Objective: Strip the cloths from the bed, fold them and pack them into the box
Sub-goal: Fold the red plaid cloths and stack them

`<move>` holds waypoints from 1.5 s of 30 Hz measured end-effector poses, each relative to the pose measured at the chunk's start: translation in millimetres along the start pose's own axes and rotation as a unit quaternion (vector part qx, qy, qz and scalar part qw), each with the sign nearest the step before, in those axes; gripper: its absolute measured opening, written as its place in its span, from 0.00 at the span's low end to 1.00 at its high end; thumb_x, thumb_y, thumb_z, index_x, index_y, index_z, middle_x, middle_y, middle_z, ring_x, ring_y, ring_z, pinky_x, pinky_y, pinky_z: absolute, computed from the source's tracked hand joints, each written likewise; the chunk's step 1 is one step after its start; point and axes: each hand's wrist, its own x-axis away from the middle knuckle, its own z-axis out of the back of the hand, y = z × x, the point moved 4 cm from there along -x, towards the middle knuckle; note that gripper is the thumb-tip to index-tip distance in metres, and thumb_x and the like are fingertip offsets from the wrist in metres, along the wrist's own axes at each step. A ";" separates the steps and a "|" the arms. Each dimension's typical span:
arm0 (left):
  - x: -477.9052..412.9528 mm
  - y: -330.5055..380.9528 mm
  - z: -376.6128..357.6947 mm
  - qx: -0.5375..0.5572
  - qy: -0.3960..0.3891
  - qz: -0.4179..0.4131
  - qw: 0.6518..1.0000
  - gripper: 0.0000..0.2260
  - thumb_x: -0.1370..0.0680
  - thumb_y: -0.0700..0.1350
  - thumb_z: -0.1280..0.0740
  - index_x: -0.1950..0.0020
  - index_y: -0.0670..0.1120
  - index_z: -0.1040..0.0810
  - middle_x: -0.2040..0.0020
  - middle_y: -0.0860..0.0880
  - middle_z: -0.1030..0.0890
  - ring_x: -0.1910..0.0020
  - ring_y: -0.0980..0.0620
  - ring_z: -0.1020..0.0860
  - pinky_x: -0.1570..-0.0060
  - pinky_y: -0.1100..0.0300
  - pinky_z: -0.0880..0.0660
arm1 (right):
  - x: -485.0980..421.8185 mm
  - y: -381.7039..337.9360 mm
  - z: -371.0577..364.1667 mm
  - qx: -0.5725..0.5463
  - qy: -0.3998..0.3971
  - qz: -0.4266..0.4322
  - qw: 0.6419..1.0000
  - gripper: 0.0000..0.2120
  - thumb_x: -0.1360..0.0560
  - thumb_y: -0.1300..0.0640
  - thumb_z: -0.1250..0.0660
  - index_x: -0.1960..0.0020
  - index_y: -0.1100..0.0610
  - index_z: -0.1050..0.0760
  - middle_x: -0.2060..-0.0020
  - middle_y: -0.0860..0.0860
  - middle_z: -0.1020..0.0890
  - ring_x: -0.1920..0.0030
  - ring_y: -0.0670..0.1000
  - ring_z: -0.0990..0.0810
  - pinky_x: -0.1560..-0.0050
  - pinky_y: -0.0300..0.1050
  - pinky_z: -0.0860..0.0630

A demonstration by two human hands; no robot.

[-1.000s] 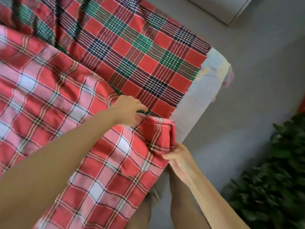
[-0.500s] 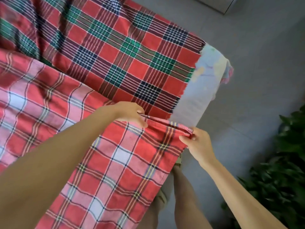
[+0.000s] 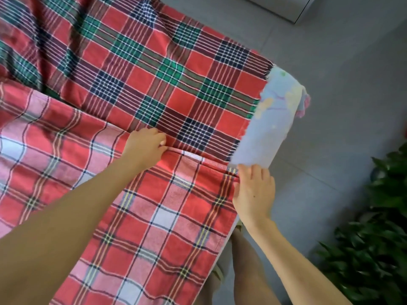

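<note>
Here, two bare hands work at the far hem of a red-and-white plaid cloth [image 3: 154, 216], one of two plaid cloths spread over the bed [image 3: 259, 148]. The other, a red-and-green plaid cloth [image 3: 154, 73], lies just beyond the fingertips and runs on up the bed. A third fabric, a single pale blue printed sheet [image 3: 275, 111], shows bare at the bed's corner, just past the fingers of the right hand [image 3: 253, 192].

The left hand [image 3: 144, 148] has its fingers curled down onto the hem, pinching it where it meets the red-and-green cloth. The hem runs as a straight, slightly raised ridge from those fingers across to the right hand, which sits at the cloth's corner on the bed's side edge. That hand shows its back, its fingers loosely extended and pointing away toward the blue sheet. Its thumb side touches the corner, but whether it has the cloth pinched cannot be told from here.

The rest of the red-and-white cloth spreads back from the fingers beneath both forearms, its side edge following the bed's edge below the right wrist. To the right of the right hand lies open grey floor [image 3: 341, 106]. One leafy green plant [image 3: 374, 249] stands well off on that side, and the corner of one pale cabinet [image 3: 286, 5] shows far beyond the fingers.
</note>
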 end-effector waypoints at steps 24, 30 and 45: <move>4.3 -114.5 47.0 -0.160 -0.145 -0.083 0.973 0.08 0.27 0.50 0.35 0.51 0.49 0.22 0.53 0.49 0.18 0.49 0.46 0.22 0.45 0.57 0.35 | -107.5 -218.4 26.4 -0.138 -0.314 0.246 0.907 0.36 0.28 0.42 0.31 0.28 0.59 0.37 0.32 0.54 0.29 0.32 0.54 0.30 0.34 0.47 0.33; 12.9 -188.0 53.7 -0.223 -0.167 -0.051 0.959 0.11 0.29 0.51 0.35 0.50 0.49 0.20 0.54 0.51 0.18 0.48 0.47 0.24 0.48 0.56 0.38 | -130.0 -311.6 7.7 -0.152 -0.349 0.285 0.880 0.18 0.29 0.57 0.29 0.44 0.67 0.26 0.45 0.59 0.22 0.43 0.60 0.24 0.46 0.49 0.28; 197.6 -374.9 -11.2 0.007 -0.481 0.307 0.821 0.17 0.22 0.48 0.41 0.35 0.45 0.26 0.40 0.46 0.21 0.41 0.49 0.23 0.40 0.59 0.28 | -156.0 -348.7 2.7 0.215 -0.367 0.424 0.800 0.04 0.29 0.61 0.34 0.60 0.55 0.30 0.63 0.48 0.27 0.59 0.55 0.25 0.65 0.43 0.33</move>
